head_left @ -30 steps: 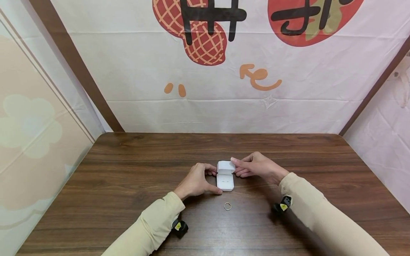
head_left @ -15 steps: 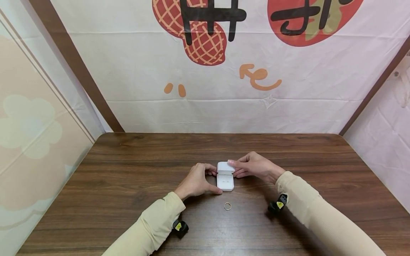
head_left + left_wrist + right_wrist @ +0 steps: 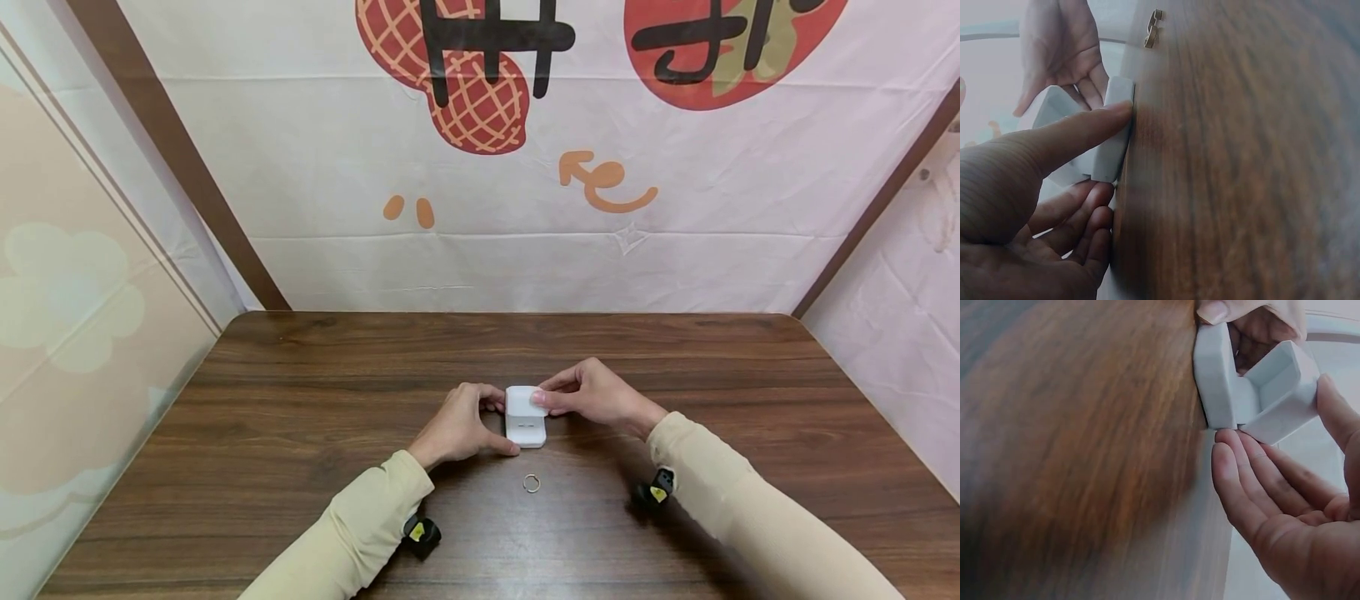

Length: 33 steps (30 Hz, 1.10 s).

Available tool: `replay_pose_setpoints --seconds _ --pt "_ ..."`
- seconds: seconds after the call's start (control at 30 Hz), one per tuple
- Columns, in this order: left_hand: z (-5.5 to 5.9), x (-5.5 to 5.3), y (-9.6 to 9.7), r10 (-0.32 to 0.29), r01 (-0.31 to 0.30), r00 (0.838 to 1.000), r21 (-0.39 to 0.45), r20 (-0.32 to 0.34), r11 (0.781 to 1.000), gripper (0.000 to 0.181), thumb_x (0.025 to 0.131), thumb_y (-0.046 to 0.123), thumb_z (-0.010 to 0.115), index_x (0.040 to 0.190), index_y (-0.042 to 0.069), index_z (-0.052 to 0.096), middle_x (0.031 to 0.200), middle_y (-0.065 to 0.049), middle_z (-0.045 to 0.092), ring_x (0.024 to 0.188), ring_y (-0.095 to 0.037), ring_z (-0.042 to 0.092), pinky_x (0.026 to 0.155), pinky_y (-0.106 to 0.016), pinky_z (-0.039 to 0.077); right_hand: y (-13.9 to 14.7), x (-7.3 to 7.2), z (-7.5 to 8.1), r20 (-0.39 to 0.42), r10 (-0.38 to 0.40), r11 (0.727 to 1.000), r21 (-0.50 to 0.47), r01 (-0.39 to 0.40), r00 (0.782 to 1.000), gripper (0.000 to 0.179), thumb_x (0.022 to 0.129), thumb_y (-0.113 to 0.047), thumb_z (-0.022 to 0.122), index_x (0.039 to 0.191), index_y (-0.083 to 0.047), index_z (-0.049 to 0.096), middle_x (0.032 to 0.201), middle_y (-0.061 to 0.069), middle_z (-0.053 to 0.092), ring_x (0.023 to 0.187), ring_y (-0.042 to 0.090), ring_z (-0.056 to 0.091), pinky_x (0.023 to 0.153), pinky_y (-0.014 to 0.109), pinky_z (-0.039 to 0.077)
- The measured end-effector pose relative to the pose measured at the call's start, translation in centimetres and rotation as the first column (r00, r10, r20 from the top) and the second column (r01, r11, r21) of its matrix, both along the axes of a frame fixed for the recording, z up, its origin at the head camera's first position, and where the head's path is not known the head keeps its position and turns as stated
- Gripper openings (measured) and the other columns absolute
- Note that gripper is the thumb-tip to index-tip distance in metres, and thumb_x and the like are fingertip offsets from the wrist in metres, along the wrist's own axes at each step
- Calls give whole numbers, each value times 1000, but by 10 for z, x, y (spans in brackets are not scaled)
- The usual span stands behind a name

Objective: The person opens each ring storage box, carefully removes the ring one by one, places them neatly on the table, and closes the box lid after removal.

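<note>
A small white ring box (image 3: pixel 527 438) stands on the table, its hinged lid (image 3: pixel 521 401) tilted partly down over the base. At its left side my left hand (image 3: pixel 453 425) holds the base, thumb at the near corner and fingers toward the back. My right hand (image 3: pixel 603 400) holds the lid from the right, with the thumb (image 3: pixel 1335 406) on the lid's outer face and the other fingers near the hinge. A slim gold-coloured ring (image 3: pixel 525 487) lies apart, just in front of the box. In the left wrist view the same ring (image 3: pixel 1150 28) appears edge-on.
The dark wood-grain table (image 3: pixel 337 358) extends all around the box. Behind it hangs a printed white cloth (image 3: pixel 322 167). Small black wrist cameras sit below both cuffs, the left camera (image 3: pixel 422 536) close above the tabletop.
The lid has swung forward and down toward the base, with my right thumb moving toward me along with it. My left hand and the ring stay in place.
</note>
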State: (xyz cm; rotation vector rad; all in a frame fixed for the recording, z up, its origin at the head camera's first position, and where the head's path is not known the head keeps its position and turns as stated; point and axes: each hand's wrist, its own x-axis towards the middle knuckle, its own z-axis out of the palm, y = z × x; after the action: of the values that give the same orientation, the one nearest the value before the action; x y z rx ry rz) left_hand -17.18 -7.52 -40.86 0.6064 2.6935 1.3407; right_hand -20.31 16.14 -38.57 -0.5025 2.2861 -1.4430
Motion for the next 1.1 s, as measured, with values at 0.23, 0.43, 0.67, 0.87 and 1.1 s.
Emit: replay_pose_setpoints --seconds 0.23,0.43,0.67,0.87,1.1 --pt "0 1 0 1 -1 1000 2 -8 1000 54 60 13 99 105 0 73 92 -1 72 93 -20 66 89 -39 53 -1 10 1 -171 29 996 84 -15 985 35 90 -23 80 111 4 75 97 9 77 86 15 70 71 28 55" --pt "2 1 -1 3 -3 1000 8 -6 1000 54 60 12 99 106 1 74 92 -1 73 93 -21 66 89 -39 52 -4 16 -1 -272 58 992 125 -24 961 35 86 -24 84 109 1 76 97 6 77 85 12 71 71 27 57" --pt "2 2 -2 1 -1 1000 11 -13 1000 51 60 13 99 104 3 75 92 0 73 94 -22 66 89 -40 52 -10 24 -3 -339 81 988 153 -30 937 34 81 -22 87 108 -3 75 94 0 77 87 10 72 75 25 58" --pt "1 3 -2 -2 3 1000 12 -25 1000 52 60 12 99 105 2 74 91 0 72 93 -22 66 89 -40 52 -10 27 -4 -358 71 988 157 -15 931 36 81 -22 88 108 -2 75 95 1 77 89 11 72 77 27 59" --pt "2 5 -5 -21 21 1000 -14 -17 1000 58 61 15 99 110 1 73 99 -4 73 100 -25 66 95 -43 51 -6 33 1 -417 23 972 222 78 909 56 81 -34 87 120 2 71 108 7 76 102 20 71 87 38 58"
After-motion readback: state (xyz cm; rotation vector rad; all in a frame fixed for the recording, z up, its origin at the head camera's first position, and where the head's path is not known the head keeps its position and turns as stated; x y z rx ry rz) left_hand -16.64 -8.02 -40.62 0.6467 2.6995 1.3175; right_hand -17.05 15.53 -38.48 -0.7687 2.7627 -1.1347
